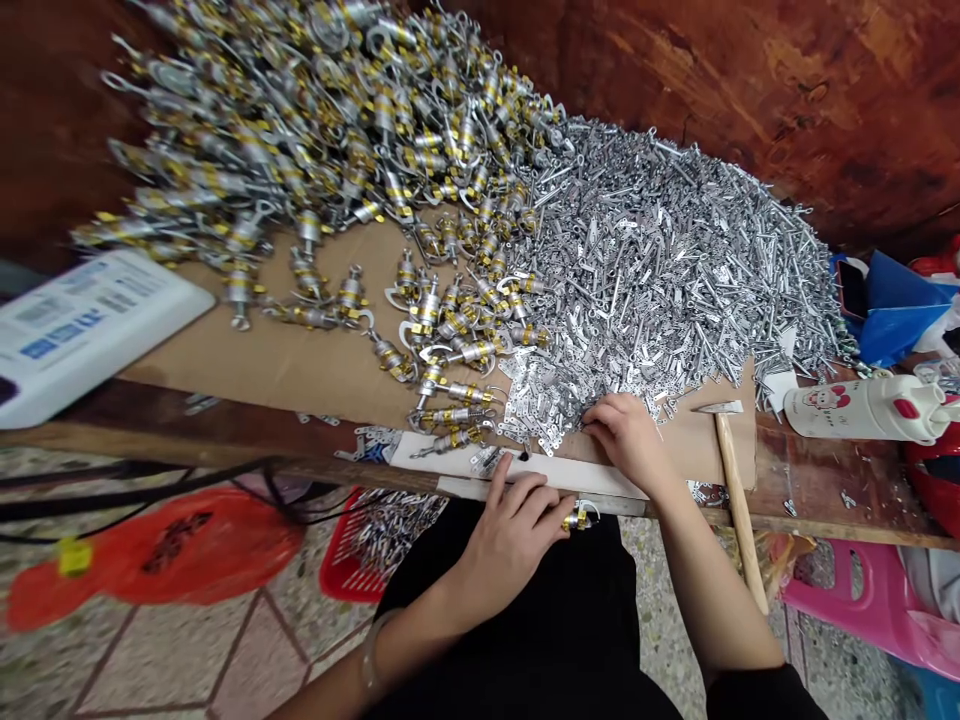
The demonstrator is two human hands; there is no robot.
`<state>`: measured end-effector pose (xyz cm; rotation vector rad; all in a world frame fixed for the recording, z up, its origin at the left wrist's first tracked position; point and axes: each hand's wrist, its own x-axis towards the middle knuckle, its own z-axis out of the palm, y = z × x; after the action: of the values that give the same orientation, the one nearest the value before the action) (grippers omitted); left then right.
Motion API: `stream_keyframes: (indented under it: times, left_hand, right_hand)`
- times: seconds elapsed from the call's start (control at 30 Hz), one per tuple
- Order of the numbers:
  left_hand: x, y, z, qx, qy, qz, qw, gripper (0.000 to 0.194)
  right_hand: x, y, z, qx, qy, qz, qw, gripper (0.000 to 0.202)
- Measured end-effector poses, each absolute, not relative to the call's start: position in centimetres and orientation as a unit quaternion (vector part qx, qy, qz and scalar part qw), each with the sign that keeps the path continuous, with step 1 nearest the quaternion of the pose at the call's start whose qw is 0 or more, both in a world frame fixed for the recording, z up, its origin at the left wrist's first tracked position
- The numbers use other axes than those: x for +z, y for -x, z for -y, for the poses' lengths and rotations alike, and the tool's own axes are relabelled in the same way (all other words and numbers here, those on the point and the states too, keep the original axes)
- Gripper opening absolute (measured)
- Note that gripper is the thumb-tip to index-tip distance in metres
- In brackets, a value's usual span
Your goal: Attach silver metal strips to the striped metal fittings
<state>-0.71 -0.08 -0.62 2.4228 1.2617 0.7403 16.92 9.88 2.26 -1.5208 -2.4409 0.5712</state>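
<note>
My left hand [514,520] is at the table's front edge, its fingers curled over a silver-and-yellow metal hook fitting [579,517]. Only the fitting's yellow end and curved hook show past the fingers. My right hand [628,435] reaches to the near edge of a heap of small flat metal plates with holes [536,400]. Its thumb and fingertips are pinched together there; what is between them is too small to make out. Several more hook fittings [454,414] lie just left of the plates.
A large heap of hook fittings [360,110] fills the back left, beside a heap of metal pins [675,250]. A hammer [735,490] overhangs the front edge at right, near a white bottle [855,410]. A white jug [90,325] lies left. Below is a red basket [341,560].
</note>
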Motion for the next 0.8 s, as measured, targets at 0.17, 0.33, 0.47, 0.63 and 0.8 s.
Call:
stream_keyframes:
  times: [0.17,0.33,0.47,0.63,0.8]
  left_hand:
    - [-0.8,0.8,0.2,0.313,-0.821,-0.441,0.181,0.021]
    - [-0.8,0.8,0.4,0.362,-0.794,-0.443,0.204,0.007]
    - [-0.9,0.8,0.4,0.374,-0.79,-0.442,0.201,0.006]
    - [-0.9,0.7,0.3,0.383,-0.786,-0.443,0.199,0.006]
    - [-0.8,0.7,0.3,0.384,-0.785,-0.443,0.2,0.006]
  right_hand:
    - [3.3,-17.9,-7.7,0.207,0.562,0.782,0.171,0.01]
    - [3.8,-17.8,-3.1,0.305,0.581,0.721,0.221,0.013]
    - [3.2,-16.2,-0.1,0.312,0.558,0.733,0.231,0.028]
    - [2.4,-14.6,1.3,0.261,0.633,0.684,0.25,0.013]
    - [1.3,-13.3,1.9,0.198,0.718,0.624,0.238,0.007]
